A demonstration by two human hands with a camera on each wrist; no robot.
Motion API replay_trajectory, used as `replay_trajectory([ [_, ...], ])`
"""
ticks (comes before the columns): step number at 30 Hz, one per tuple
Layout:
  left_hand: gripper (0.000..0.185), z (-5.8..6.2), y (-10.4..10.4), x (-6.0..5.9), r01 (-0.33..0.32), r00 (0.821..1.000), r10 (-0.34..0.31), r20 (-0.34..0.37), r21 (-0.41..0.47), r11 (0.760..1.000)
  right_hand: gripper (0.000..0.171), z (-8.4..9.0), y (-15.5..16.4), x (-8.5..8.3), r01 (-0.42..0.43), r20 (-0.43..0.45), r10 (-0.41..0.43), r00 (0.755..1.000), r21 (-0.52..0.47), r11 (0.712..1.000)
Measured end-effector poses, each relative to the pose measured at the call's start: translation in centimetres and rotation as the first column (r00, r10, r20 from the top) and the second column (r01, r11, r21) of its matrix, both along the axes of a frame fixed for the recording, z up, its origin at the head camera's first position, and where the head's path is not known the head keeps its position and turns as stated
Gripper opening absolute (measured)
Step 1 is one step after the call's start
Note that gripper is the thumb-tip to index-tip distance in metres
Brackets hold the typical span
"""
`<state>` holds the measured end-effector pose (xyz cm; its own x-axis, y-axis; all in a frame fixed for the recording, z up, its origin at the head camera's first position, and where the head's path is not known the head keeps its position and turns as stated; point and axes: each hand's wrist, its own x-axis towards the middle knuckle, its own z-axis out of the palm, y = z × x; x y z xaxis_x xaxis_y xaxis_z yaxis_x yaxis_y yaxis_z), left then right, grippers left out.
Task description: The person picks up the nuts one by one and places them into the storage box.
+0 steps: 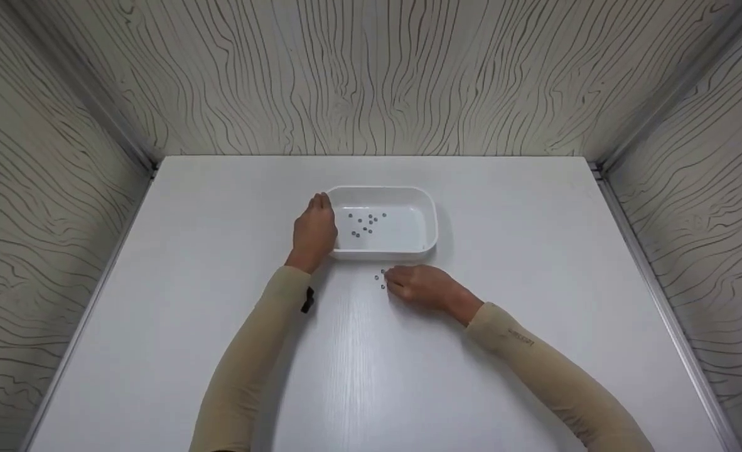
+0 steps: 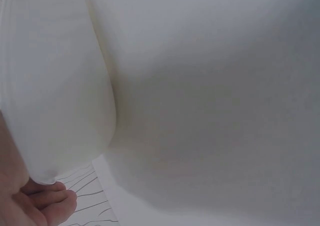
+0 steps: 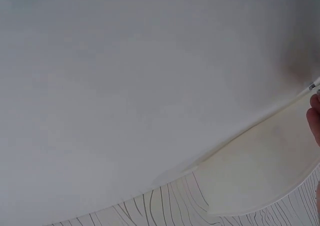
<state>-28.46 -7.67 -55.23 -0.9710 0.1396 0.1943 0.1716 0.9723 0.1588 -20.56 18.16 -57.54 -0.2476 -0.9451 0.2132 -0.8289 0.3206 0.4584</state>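
Note:
A white rectangular tray point(image 1: 426, 220) with rounded corners stands on the white table, with several small grey metal nuts point(image 1: 365, 228) scattered over the left part of its floor. My left hand point(image 1: 314, 227) grips the tray's left rim; the left wrist view shows curled fingers point(image 2: 57, 206) at the tray's edge. In front of the tray, several more small nuts point(image 1: 376, 277) lie on the table. Right beside them is my right hand point(image 1: 424, 287), its fingers bunched and pointing left. The right wrist view catches a nut point(image 3: 312, 86) by the fingertips; whether one is pinched is hidden.
The white table point(image 1: 521, 251) extends around the tray on all sides. Wood-grain patterned panels point(image 1: 371, 75) rise behind it and at both sides, with metal rails point(image 1: 672, 326) along the side edges.

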Motion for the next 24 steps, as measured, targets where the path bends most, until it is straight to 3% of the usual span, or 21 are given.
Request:
replay_trajectory([
  [6,0.048,0.1,0.1,0.0,-0.007,1.000,0.007,-0.003,-0.007,1.000,0.029,0.3,0.4,0.0,-0.085,-0.158,0.075,0.985,-0.059,0.995],
  [12,0.048,0.3,0.1,0.0,-0.005,1.000,0.005,-0.019,-0.021,1.000,0.014,0.6,0.6,-0.3,-0.158,-0.165,0.130,0.978,-0.168,0.973],
  [17,0.048,0.3,0.1,0.0,-0.003,1.000,0.003,-0.018,-0.007,1.000,0.018,1.1,0.6,-0.4,-0.165,-0.158,0.129,0.979,-0.243,0.956],
  [24,0.051,0.2,0.1,0.1,-0.013,1.000,0.013,0.013,-0.032,0.999,0.024,1.7,0.6,-0.6,-0.156,-0.176,0.110,0.978,-0.276,0.948],
])
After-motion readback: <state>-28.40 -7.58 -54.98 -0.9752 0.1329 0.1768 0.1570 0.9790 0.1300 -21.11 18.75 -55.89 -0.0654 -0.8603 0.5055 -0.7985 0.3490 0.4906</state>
